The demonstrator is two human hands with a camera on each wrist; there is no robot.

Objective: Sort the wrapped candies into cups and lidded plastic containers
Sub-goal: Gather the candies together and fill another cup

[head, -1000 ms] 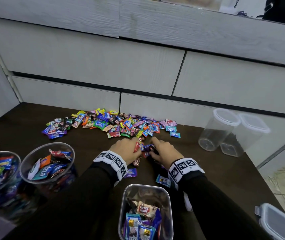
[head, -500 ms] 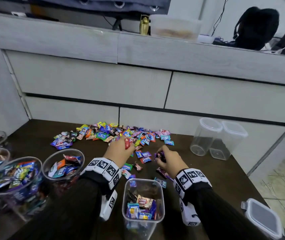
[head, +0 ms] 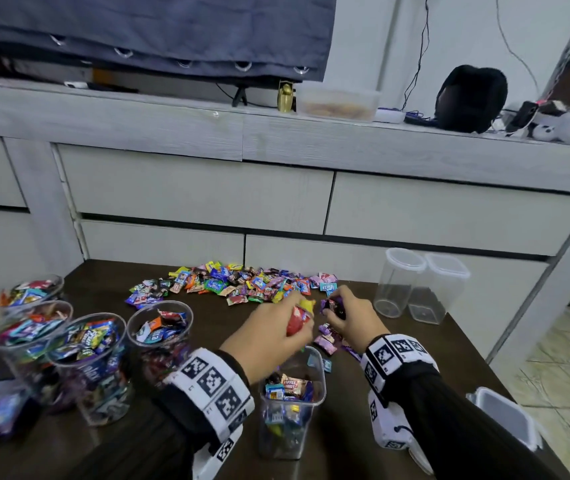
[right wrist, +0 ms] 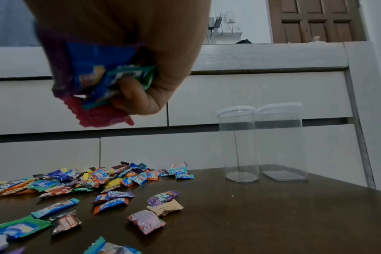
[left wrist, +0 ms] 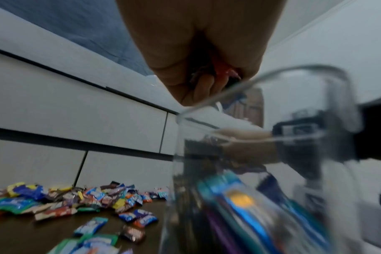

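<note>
A heap of wrapped candies (head: 235, 284) (right wrist: 80, 180) lies at the far side of the dark table (head: 103, 282). My left hand (head: 276, 336) (left wrist: 198, 68) grips red and yellow candies (head: 299, 318) just above the far rim of a square clear container (head: 292, 400) (left wrist: 261, 171) partly filled with candies. To its right, my right hand (head: 345, 315) (right wrist: 128, 72) is lifted off the table and grips a bunch of purple, blue and green candies (right wrist: 93, 77). A few loose candies (head: 326, 341) (right wrist: 146, 220) lie under it.
Several round clear cups (head: 158, 336) of candies stand at the left. Two lidded clear containers, bare inside (head: 397, 282) (right wrist: 237, 144), stand at the far right by the drawer fronts. Another lidded container (head: 505, 417) sits at the near right edge.
Both hands rose from the table with candies in their grip. The left hand drew back to the square container's rim. My head tilted up, so more of the room shows.
</note>
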